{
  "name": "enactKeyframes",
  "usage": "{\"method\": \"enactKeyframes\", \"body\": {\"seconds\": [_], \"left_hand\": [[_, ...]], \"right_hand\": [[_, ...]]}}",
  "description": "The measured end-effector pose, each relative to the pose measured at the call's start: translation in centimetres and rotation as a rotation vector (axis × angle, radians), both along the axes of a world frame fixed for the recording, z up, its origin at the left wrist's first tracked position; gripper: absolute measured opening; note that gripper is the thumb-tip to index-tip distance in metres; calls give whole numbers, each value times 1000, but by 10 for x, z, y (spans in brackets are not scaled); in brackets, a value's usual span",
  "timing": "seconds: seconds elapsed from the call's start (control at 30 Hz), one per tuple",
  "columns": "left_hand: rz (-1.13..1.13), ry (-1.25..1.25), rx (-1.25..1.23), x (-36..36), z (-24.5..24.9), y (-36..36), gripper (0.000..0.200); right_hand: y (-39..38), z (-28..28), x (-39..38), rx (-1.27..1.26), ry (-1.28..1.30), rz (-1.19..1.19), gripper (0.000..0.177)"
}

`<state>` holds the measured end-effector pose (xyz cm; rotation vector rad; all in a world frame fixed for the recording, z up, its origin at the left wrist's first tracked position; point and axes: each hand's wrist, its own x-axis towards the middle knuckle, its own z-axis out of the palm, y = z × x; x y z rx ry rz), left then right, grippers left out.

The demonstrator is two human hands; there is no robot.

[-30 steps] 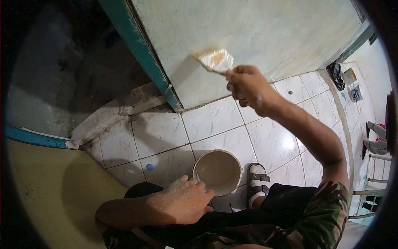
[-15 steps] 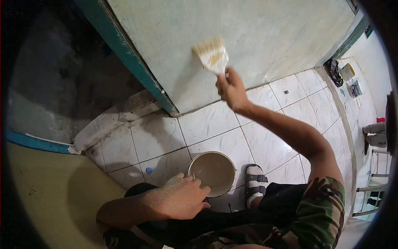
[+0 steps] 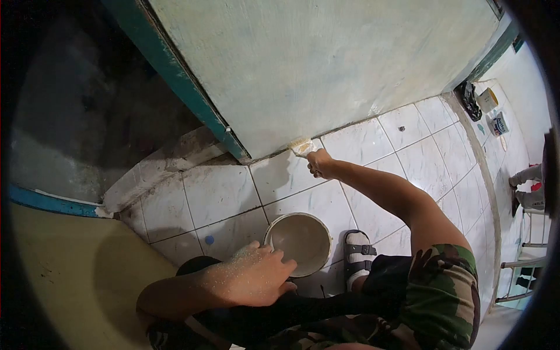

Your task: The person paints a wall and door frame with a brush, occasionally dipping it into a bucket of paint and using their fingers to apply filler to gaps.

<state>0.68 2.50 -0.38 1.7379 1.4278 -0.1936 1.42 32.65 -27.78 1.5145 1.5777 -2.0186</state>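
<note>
1. The brush (image 3: 301, 147) is probably light, easily managed by one hand, with a stiff handle and bristles that likely bend under pressure.
2. The best place to take hold is the handle, away from the bristles. If the pale smears on it are wet, it may be slippery; wetness cannot be told from here. It does not look fragile.
3. The brush is wide and flat, whitish with a yellowish patch, and its bristle end is pale yellow. Fine detail is too small to make out.
4. It is at the foot of a pale, streaky wall (image 3: 326, 64), just where that meets the white tiled floor (image 3: 350, 140), bristles toward the wall.
5. The right hand (image 3: 322, 164), at the end of an outstretched arm, is curled around the brush handle.
6. The left hand (image 3: 255, 274), dusted with pale specks, has loosely spread fingers and holds nothing visible. It is beside the near rim of a round bucket (image 3: 298, 214); whether they touch cannot be told.
</note>
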Motion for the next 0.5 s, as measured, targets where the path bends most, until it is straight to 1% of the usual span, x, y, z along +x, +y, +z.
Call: {"method": "enactKeyframes", "body": {"seconds": [0.07,0.13,0.2,0.23,0.27,0.3,0.37,0.47,0.5], "left_hand": [[-5,2,-6,0,0,-1,48],[44,-43,42,0,-1,-5,42],[49,-42,42,0,1,-6,42],[56,-44,38,0,1,-7,42],[53,-44,41,0,0,-7,42],[53,-51,38,0,-1,-7,42],[49,-54,35,0,-1,-7,42],[48,-51,30,1,1,-2,42],[40,-47,-6,0,4,2,43]], "right_hand": [[6,17,-5,-6,30,-16,5],[6,41,-9,26,59,-57,9],[12,59,-10,42,96,-19,8],[11,77,-10,54,130,21,8],[13,95,-9,33,122,-35,10],[13,121,-6,36,121,-38,10],[14,171,1,152,163,52,11],[17,240,17,188,239,56,16],[16,264,24,199,279,51,17]]}}
